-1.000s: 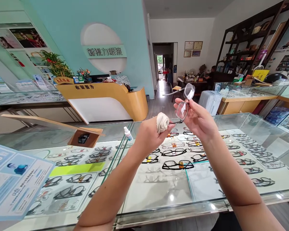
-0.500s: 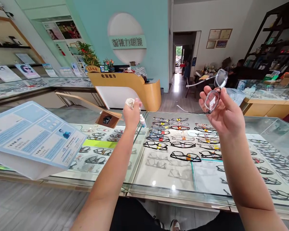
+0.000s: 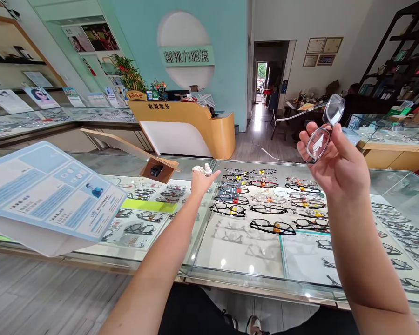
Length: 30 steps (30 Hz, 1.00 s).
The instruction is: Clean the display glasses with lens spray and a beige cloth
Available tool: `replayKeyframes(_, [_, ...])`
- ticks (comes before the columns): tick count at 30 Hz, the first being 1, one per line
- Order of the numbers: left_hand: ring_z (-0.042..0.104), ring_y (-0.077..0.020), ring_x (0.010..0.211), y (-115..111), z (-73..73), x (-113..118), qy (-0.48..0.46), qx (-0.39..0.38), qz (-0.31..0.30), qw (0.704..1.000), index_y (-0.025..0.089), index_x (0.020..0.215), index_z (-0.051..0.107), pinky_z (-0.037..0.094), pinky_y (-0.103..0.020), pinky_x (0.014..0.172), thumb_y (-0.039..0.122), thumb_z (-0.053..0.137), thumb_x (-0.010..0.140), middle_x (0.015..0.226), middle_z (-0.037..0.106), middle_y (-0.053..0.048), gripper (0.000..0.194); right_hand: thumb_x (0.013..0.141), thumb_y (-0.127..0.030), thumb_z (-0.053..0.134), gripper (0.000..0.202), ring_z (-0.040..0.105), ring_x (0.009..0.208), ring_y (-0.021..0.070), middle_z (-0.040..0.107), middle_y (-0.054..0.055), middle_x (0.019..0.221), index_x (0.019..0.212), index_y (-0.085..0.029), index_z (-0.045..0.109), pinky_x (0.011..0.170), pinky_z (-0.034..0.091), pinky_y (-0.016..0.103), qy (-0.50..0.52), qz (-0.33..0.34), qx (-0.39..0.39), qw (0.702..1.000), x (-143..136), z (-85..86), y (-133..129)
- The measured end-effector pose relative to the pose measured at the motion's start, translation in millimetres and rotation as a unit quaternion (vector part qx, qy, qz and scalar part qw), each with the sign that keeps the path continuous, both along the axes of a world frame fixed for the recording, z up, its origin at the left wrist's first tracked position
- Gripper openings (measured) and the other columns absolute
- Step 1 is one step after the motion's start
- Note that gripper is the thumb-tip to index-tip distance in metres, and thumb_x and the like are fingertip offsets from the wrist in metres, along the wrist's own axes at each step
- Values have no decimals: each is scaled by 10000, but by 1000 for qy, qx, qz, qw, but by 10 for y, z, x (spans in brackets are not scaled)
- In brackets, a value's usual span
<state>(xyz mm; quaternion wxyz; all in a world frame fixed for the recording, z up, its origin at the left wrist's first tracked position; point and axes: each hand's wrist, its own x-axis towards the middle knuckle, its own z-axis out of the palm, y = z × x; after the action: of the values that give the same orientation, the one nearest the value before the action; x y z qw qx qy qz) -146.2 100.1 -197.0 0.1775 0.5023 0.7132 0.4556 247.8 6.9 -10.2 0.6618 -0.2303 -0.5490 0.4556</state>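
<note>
My right hand (image 3: 345, 163) is raised on the right, its thumb and fingers closed on a pair of eyeglasses (image 3: 318, 143). The glasses are held near the bridge, tilted, with both temples unfolded toward the left. My left hand (image 3: 203, 182) reaches forward over the glass counter with a white cloth (image 3: 197, 169) bunched in its fingers. Its thumb is spread out to the right. Between that thumb and the fingers shows the white top of a small spray bottle (image 3: 208, 169); the hand hides the rest, so I cannot tell whether it grips the bottle.
Rows of eyeglass frames (image 3: 272, 227) lie inside the glass display counter (image 3: 237, 267). A blue-and-white leaflet stand (image 3: 56, 186) rises on the left, beside a wooden tray (image 3: 158, 171) with a black item. A curved cashier desk (image 3: 181, 121) stands farther back.
My left hand has lowered slightly to the right with the cloth, reaching the spray bottle, and its thumb has spread. My right hand has shifted a little rightward in view with the eyeglasses.
</note>
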Motion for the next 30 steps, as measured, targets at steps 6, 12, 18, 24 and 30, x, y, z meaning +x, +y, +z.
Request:
replayKeyframes(6, [583, -242, 870, 88, -112, -48, -68, -9, -2, 998, 268, 911, 438, 440, -370, 813, 357, 794, 835, 814, 582, -4, 375, 953, -592, 813, 200, 689, 1468, 309, 832, -23, 1349, 978, -393, 813, 1212, 585, 533, 16, -1, -27, 1000, -45, 26, -33])
replayKeyframes(12, [610, -197, 927, 51, 85, 64, -209, 56, -91, 972, 246, 1032, 470, 556, -339, 814, 418, 807, 780, 937, 599, -11, 454, 973, -568, 802, 189, 736, 1401, 274, 848, -31, 1298, 984, -380, 797, 1190, 608, 477, 29, 18, -35, 999, -75, 22, -48])
replayKeyframes(18, [572, -151, 818, -248, 508, 452, -348, 77, -212, 910, 235, 1003, 507, 556, -291, 659, 322, 810, 604, 916, 567, -1, 508, 954, -599, 814, 286, 764, 1344, 265, 855, 9, 1285, 1007, -322, 766, 1128, 642, 434, 33, 20, -31, 999, -145, 16, -60])
replayKeyframes(24, [511, -155, 712, -600, 1190, 932, -406, 36, -352, 842, 233, 887, 524, 328, -225, 498, 218, 722, 487, 789, 518, -6, 446, 953, -611, 797, 333, 777, 1243, 242, 837, 34, 1189, 966, -299, 682, 1076, 643, 398, 19, 30, -37, 999, -201, 38, -54])
replayKeyframes(30, [517, -186, 657, -801, 1753, 1314, -421, 17, -470, 775, 225, 851, 621, 294, -268, 466, 875, 728, 723, 731, 505, -33, 671, 901, -570, 875, 394, 769, 1087, 227, 791, 26, 1051, 895, -290, 598, 1026, 625, 399, -6, 79, -58, 995, -258, 25, -97])
